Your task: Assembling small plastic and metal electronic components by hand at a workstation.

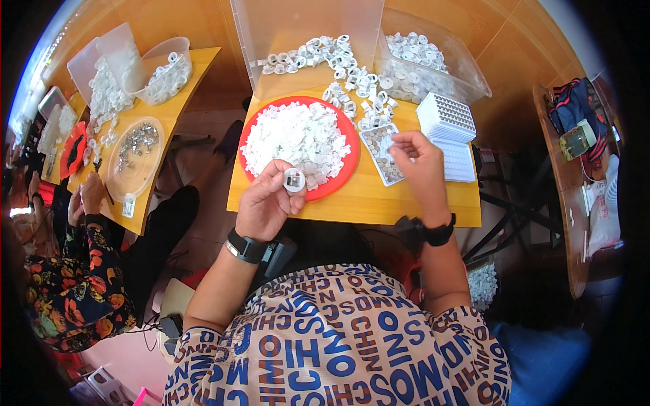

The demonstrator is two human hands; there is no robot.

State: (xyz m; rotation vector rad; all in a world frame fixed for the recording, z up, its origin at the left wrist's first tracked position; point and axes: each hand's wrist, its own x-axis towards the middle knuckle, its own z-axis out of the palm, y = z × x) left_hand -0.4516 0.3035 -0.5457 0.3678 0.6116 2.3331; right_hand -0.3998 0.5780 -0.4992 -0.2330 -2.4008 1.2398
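Observation:
My left hand (pixel 263 205) is closed, its thumb and fingers pinching a small round white plastic part (pixel 289 172) with a dark opening in its middle. It is held up at the near edge of a red round tray (pixel 351 169), heaped with small white plastic pieces (pixel 298 139). My right hand (pixel 421 159) hovers at the right side of a white compartment tray (pixel 391 177) with small greyish round pieces in it. The thumb and fingers of that hand are pinched together. Whatever they may hold is too small to make out.
Round white parts (pixel 342 61) lie scattered behind the trays, beside a full clear bin (pixel 467 81). Stacked white trays (pixel 452 152) stand at the right. On the left, a co-worker's hands (pixel 88 195) work at another table by a round tray (pixel 154 159) of metal bits.

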